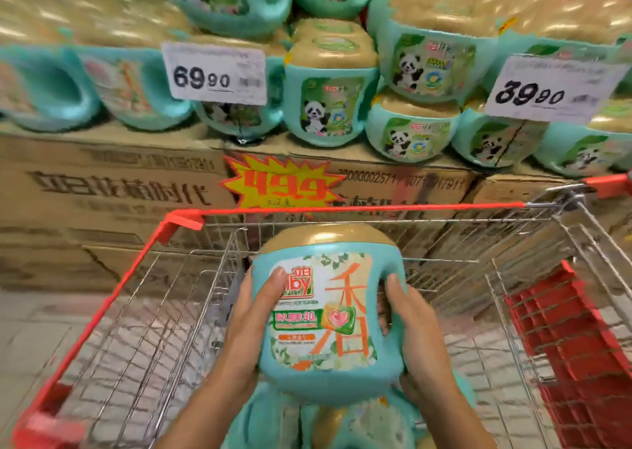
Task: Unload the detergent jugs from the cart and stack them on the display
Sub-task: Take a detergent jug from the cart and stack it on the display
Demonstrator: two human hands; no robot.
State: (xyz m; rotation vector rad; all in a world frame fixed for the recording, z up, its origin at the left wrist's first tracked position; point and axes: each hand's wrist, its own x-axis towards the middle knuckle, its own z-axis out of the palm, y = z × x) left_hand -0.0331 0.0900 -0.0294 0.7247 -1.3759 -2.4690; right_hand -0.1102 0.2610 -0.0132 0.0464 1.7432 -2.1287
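I hold a teal detergent jug [328, 312] with a gold cap upright above the wire cart [359, 209], its label facing me. My left hand [251, 322] grips its left side, thumb across the label. My right hand [415, 332] grips the right side at the handle. Below it, at the bottom of the cart, lie more teal jugs [359, 424], partly hidden by my arms. The display [328, 106] ahead carries stacked teal jugs with panda labels on cardboard cartons.
Cardboard cartons [102, 189] form the display's base right behind the cart's red front rim. Price cards reading 69.90 [215, 72] and 39.90 [547, 89] hang among the jugs, with a yellow starburst tag [277, 182] below. A red folded seat flap [561, 339] sits on the cart's right.
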